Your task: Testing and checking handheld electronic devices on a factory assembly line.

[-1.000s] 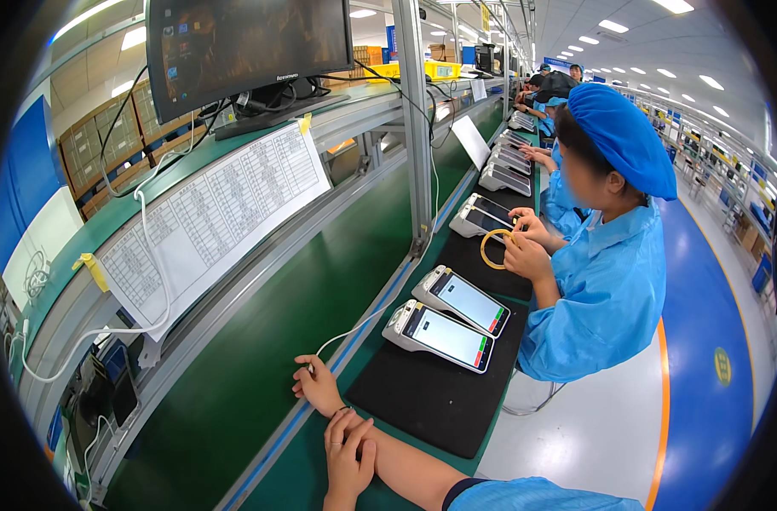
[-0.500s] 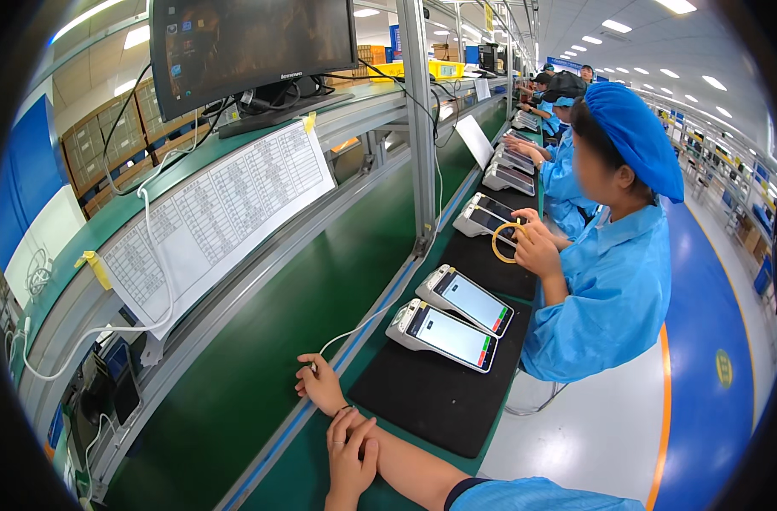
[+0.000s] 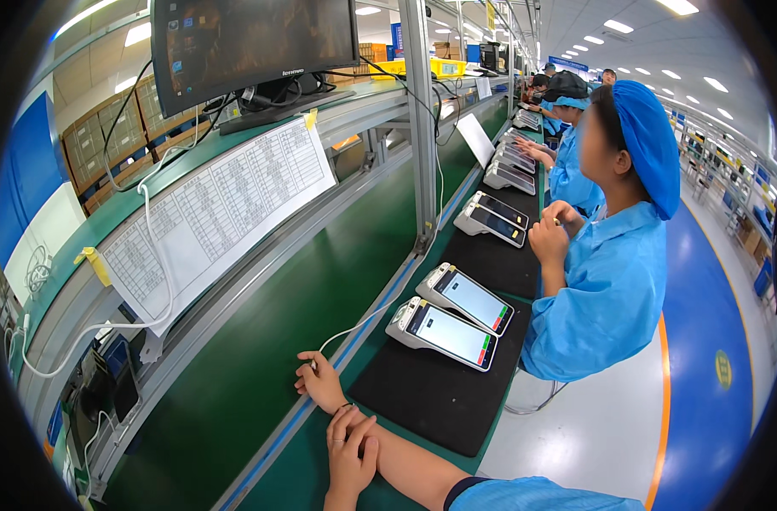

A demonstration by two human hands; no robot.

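Observation:
My right hand point(image 3: 322, 385) lies at the rail of the green bench, its fingers curled around the end of a thin white cable point(image 3: 363, 324). Across my right wrist rests my left hand point(image 3: 351, 456), fingers laid out over the skin, a ring on one of them; it holds nothing. Beyond my hands, a black mat point(image 3: 444, 409) carries two white payment terminals side by side, the nearer terminal point(image 3: 450, 336) and the farther terminal point(image 3: 469, 298). Both have lit screens with red and green keys at the bottom.
A co-worker point(image 3: 614, 272) in blue stands to the right, hands raised together; more people and terminals point(image 3: 493, 218) line the bench beyond. A metal post point(image 3: 418, 119) rises at the bench. At left, a monitor point(image 3: 252, 47) stands on a shelf above a hanging printed sheet point(image 3: 222, 209).
The co-worker has straightened up and drawn their hands back from the farther terminals. A yellow ring seen in their hands is now out of sight. My own hands stay put.

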